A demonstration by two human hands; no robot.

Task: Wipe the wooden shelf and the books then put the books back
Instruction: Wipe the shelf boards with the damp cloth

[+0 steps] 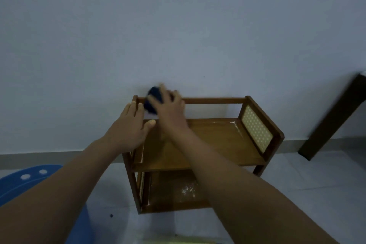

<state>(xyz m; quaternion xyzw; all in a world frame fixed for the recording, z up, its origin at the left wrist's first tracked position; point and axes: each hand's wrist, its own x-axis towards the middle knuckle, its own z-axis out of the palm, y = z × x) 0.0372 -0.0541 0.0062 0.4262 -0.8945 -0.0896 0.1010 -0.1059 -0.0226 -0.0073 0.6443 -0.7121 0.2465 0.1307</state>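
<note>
The right hand [170, 105] grips a dark cloth [153, 100] at the shelf [208, 140] rail; the left hand [128, 125] lies spread on its side, a blue mat [29, 184] nearby.

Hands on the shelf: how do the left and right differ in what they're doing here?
The right hand grips a dark blue cloth at the wooden shelf's back rail; the left hand holds nothing. The right hand's fingers curl around the cloth; the left hand lies flat, open, on the shelf's left side panel. Both touch the shelf's upper left corner.
</note>
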